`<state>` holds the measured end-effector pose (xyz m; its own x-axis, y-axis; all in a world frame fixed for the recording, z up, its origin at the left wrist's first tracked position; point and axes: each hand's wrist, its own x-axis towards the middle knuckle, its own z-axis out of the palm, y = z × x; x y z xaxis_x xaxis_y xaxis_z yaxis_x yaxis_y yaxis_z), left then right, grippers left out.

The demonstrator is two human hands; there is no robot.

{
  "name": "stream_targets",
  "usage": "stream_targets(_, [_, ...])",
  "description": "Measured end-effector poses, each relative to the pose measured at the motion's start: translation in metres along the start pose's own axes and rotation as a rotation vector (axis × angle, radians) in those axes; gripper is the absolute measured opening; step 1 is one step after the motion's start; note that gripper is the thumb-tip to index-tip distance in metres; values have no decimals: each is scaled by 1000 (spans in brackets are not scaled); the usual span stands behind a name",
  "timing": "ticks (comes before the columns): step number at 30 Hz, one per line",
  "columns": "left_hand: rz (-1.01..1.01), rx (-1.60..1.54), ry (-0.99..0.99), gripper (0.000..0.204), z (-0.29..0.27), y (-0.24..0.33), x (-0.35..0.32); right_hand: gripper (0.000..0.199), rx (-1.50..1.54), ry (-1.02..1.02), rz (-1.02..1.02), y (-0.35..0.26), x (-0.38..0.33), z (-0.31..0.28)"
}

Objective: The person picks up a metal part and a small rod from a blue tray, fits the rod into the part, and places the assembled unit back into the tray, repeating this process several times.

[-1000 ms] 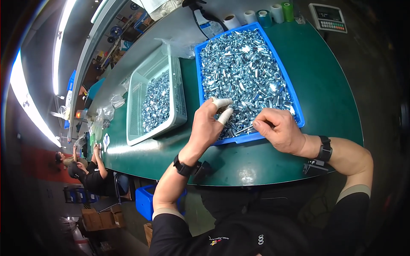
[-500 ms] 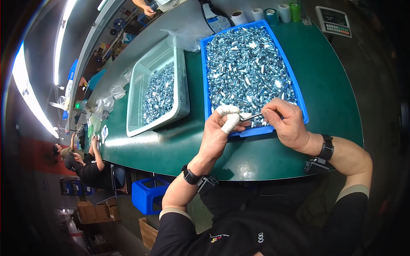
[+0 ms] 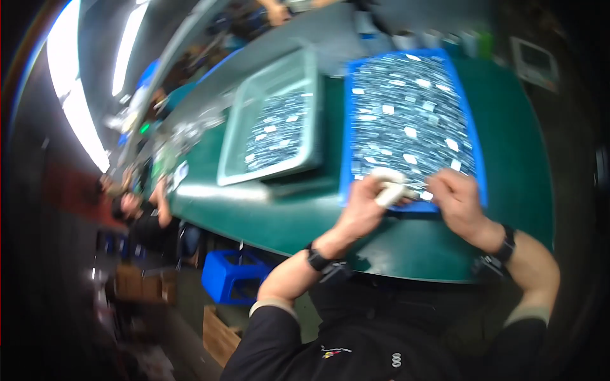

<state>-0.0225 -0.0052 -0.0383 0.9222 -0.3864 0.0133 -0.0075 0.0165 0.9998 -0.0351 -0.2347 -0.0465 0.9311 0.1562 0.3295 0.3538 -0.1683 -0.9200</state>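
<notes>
Closely, left hand (image 3: 363, 207) (two fingers (image 3: 387, 175) white-wrapped) faces right hand (image 3: 462, 200) above metal pieces (image 3: 410, 114).

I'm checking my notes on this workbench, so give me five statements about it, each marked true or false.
1. The blue tray is filled with small shiny metal pieces. True.
2. The pale green basket is to the right of the blue tray. False: the pale green basket is to its left.
3. White finger covers are on the left hand. True.
4. The right hand wears a full white glove. False: the right hand is bare.
5. The blue stool stands on the green tabletop. False: the blue stool is below the green tabletop, off to the left.
</notes>
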Motion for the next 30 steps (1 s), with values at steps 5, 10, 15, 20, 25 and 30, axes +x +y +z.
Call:
stream_targets(5, [29,-70,-50,19,14,-5,3,34,23,-18,139,9,-10,-9])
stream_targets(10, [96,-136,-1,14,14,-7,-6,39,38,-76,142,9,-7,-8])
stream_targets(15, [332,255,29,16,20,-7,-7,47,-49,-163,63,5,-2,-4])
stream_targets(20, [350,216,65,16,22,-7,-6,48,-69,-169,59,8,0,-8])
stream_targets(25, [333,158,81,16,24,-5,-8,36,-46,-178,4,9,-2,-9])
stream_targets(30, [289,148,84,17,23,-6,-8,28,6,-4,-38,8,-6,7])
